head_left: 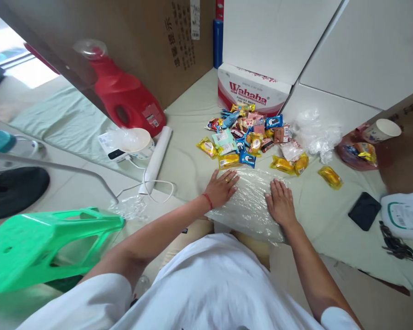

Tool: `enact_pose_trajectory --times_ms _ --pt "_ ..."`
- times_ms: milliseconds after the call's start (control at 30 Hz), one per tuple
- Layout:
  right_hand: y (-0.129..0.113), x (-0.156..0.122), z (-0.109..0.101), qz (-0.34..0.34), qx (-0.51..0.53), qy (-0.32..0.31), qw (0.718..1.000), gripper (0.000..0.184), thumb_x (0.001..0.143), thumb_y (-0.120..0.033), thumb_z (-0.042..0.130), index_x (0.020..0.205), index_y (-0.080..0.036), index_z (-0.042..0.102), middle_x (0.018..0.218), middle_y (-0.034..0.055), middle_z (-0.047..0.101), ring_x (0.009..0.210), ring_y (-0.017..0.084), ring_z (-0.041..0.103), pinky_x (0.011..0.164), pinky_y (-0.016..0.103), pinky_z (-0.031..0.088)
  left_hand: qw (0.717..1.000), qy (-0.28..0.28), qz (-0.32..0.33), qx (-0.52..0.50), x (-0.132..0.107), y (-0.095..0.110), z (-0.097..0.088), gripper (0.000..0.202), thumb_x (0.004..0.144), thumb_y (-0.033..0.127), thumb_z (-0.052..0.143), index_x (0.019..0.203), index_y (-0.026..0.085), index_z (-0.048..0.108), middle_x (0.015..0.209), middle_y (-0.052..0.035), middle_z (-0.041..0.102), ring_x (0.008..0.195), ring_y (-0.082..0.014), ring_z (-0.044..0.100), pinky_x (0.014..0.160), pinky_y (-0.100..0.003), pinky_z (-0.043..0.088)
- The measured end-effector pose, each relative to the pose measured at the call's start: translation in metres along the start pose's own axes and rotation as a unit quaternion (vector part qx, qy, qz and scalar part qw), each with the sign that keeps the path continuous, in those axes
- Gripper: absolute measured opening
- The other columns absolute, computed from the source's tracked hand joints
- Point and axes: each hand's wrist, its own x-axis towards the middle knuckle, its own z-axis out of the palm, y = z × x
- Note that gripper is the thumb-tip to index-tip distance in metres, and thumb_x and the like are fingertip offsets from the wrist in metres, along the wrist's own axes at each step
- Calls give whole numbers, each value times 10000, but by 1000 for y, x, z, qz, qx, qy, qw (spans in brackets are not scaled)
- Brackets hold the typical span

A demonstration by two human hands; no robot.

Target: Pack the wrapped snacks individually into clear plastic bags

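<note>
So both hands are down flat on a sheet of clear plastic (248,204) in the middle of the frame, right at the near edge of the cloth-covered table (189,158). Left hand (221,189) is on its left part, fingers a bit spread, red string on the wrist and a ring on one finger. Right hand (282,202) is palm down on the right part, fingers nearly straight. Neither one is clamped on anything, they're just resting on top. Just above the plastic there's a messy pile of wrapped snacks (239,133), with a Wahaha box (253,91) behind it. Crumpled clear bags (315,133) sit right of that, and a red jug (127,91) is upper left.
</note>
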Motion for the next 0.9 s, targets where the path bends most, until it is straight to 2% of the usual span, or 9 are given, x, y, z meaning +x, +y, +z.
enact_pose_trajectory --times_ms 100,200,267,333,500,600,700,800,900 --pt "28 11 -11 9 1 -7 1000 536 1066 -429 370 1494 -159 550 1595 173 501 1474 332 440 1221 584 320 999 6 -31 5 -1 -4 2 554 1096 442 295 1593 257 452 1674 -98 426 1547 -289 402 1283 -683 131" --pt "34 48 -30 35 36 36 998 497 1043 -444 393 1310 -125 666 1346 205 671 1244 330 598 1106 513 446 999 2 -39 3 2 -3 2 584 1086 479 307 1615 259 421 1686 -95 404 1559 -297 381 1289 -686 110" --pt "22 85 -37 63 68 70 993 496 1036 -464 388 1256 -128 680 1193 187 717 1112 320 636 1039 487 482 999 -1 -40 1 3 -2 2 595 1082 495 312 1622 263 409 1692 -89 392 1566 -295 368 1293 -681 105" --pt "1 128 -36 81 96 83 989 540 1021 -515 414 1331 -132 635 1166 173 719 1090 322 633 1020 477 483 999 -4 -42 1 4 -2 1 597 1082 503 305 1622 268 405 1698 -80 382 1568 -287 364 1296 -677 108" --pt "-51 210 -17 119 95 66 986 881 930 -561 588 1604 -65 314 1443 258 585 1293 387 547 1065 502 443 999 -14 -45 0 2 -3 0 599 1090 501 266 1622 258 391 1713 -64 351 1576 -266 348 1290 -699 122" --pt "-50 223 -15 127 69 -2 990 882 896 -425 650 1629 -103 281 1369 235 648 1194 374 620 980 456 489 999 -16 -48 -8 2 -3 0 604 1087 505 269 1623 256 393 1715 -63 345 1579 -268 344 1294 -696 114" --pt "-21 215 -29 139 12 -26 990 718 899 -356 637 1554 -143 433 1260 209 693 1094 350 648 928 436 501 999 -15 -47 -18 2 -3 -1 602 1086 504 278 1624 260 392 1715 -60 342 1580 -265 342 1299 -691 100" --pt "7 207 -47 151 -59 8 987 547 892 -374 645 1382 -135 602 1311 241 628 1174 372 584 965 463 480 999 -9 -45 -21 2 -4 -1 596 1085 501 289 1623 267 397 1710 -59 356 1578 -268 347 1302 -683 100" --pt "9 215 -52 99 -66 48 992 445 894 -375 622 1289 -171 652 1357 208 581 1247 374 525 1019 476 459 999 -6 -45 -17 2 -3 -2 590 1082 496 300 1619 274 407 1705 -62 371 1574 -275 355 1304 -672 111"
